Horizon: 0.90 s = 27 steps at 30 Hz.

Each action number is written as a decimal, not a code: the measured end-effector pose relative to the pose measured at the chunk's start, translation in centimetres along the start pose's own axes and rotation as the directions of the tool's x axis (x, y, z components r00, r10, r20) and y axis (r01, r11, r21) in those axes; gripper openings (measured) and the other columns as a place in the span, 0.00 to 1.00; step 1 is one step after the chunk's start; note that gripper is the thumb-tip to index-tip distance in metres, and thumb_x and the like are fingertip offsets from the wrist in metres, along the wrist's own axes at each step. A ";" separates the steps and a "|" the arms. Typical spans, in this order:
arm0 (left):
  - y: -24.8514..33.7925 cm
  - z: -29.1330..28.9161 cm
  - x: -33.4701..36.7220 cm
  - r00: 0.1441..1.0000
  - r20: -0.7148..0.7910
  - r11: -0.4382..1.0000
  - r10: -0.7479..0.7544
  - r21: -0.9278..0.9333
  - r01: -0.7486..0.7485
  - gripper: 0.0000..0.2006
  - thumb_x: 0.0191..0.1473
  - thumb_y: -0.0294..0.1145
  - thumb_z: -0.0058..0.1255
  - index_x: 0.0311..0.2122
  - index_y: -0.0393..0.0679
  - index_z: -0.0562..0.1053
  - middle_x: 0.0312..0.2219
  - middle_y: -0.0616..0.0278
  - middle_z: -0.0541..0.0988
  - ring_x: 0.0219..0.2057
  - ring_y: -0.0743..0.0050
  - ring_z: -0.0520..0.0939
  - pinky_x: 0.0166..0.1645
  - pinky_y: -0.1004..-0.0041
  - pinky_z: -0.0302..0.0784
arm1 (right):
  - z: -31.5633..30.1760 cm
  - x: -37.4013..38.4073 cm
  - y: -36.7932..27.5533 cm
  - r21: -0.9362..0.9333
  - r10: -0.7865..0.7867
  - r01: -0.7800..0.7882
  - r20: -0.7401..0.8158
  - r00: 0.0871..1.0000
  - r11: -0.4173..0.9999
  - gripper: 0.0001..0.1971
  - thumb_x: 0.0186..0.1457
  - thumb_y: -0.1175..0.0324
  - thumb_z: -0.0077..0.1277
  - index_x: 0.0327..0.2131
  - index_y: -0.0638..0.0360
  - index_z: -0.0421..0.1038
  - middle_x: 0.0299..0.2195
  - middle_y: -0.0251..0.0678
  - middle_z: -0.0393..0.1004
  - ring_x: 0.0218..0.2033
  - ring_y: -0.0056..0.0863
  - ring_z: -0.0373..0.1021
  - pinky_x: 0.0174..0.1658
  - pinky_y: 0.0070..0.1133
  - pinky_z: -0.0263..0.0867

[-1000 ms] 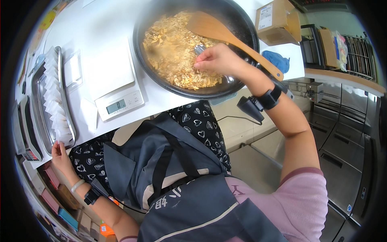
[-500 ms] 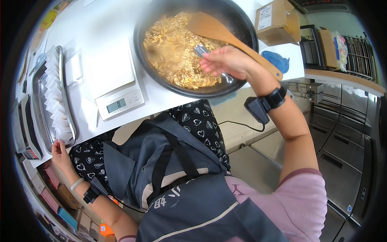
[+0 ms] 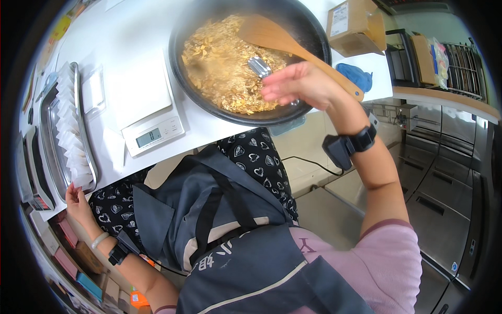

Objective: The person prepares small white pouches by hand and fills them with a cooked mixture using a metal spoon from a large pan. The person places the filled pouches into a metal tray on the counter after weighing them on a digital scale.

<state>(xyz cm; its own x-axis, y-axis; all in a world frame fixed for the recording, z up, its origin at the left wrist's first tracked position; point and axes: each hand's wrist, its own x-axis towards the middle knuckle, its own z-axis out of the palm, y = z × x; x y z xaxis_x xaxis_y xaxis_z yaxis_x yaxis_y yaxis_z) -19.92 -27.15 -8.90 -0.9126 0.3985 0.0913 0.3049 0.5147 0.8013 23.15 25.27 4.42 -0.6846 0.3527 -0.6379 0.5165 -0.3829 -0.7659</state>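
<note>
My right hand (image 3: 295,86), slightly blurred, hovers over a large dark pan (image 3: 178,78) with fingers stretched out and apart. Beneath it, a shiny metal scoop-like tool (image 3: 259,67) rests on the golden-brown flaky mix (image 3: 209,65); its other end peeks out below my hand, its middle covered. A wooden spatula (image 3: 272,35) lies across the pan, its handle over the rim. At far left, my left hand (image 3: 77,200) pinches the nearest of several white pouches (image 3: 78,170), which stand in a row in a metal tray (image 3: 94,167).
Between tray and pan stands a white digital scale (image 3: 141,99). A cardboard box (image 3: 355,26) and a blue cloth (image 3: 355,77) sit right of the pan. Another dark device (image 3: 39,178) is beside the tray. Below the table on the right are metal cabinets (image 3: 439,214).
My right hand has let go of the metal tool and shifted right, its fingers now off it. The tool stays on the mix. My left hand keeps its place at the pouch.
</note>
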 end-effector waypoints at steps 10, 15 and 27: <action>5.1 1.1 -1.3 0.958 -0.255 0.980 0.130 0.178 -0.085 0.20 0.45 0.17 0.41 0.47 0.35 0.69 0.40 0.56 0.75 0.40 0.71 0.76 0.46 0.76 0.69 | 0.7 -6.7 9.0 0.021 0.140 -0.147 0.197 0.970 0.989 0.09 0.50 0.71 0.56 0.35 0.65 0.75 0.25 0.39 0.77 0.21 0.20 0.74 0.21 0.12 0.68; 8.7 2.1 -2.4 0.871 -0.439 0.940 0.222 0.333 -0.072 0.17 0.45 0.22 0.44 0.43 0.38 0.73 0.38 0.57 0.77 0.38 0.71 0.77 0.41 0.77 0.70 | -2.7 -5.8 15.8 -0.326 -0.107 -0.063 -0.479 0.871 0.943 0.11 0.49 0.68 0.57 0.34 0.67 0.75 0.23 0.39 0.76 0.21 0.27 0.73 0.25 0.21 0.68; 7.1 1.2 -2.0 0.889 -0.394 0.940 0.234 0.324 -0.104 0.15 0.47 0.23 0.47 0.43 0.37 0.73 0.36 0.59 0.77 0.36 0.73 0.77 0.41 0.76 0.72 | 2.2 -3.9 4.3 -0.912 -0.704 0.220 -0.098 0.704 0.347 0.07 0.46 0.66 0.53 0.29 0.56 0.77 0.26 0.39 0.75 0.28 0.37 0.73 0.32 0.31 0.68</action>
<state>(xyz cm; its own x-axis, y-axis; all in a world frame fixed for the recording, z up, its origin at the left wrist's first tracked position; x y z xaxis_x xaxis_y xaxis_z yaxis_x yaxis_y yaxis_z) -15.57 -23.36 -4.13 -0.8471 0.1755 0.5016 0.4698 0.6886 0.5524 26.87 20.37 3.77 -0.7948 0.6013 0.0823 0.4975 0.7231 -0.4792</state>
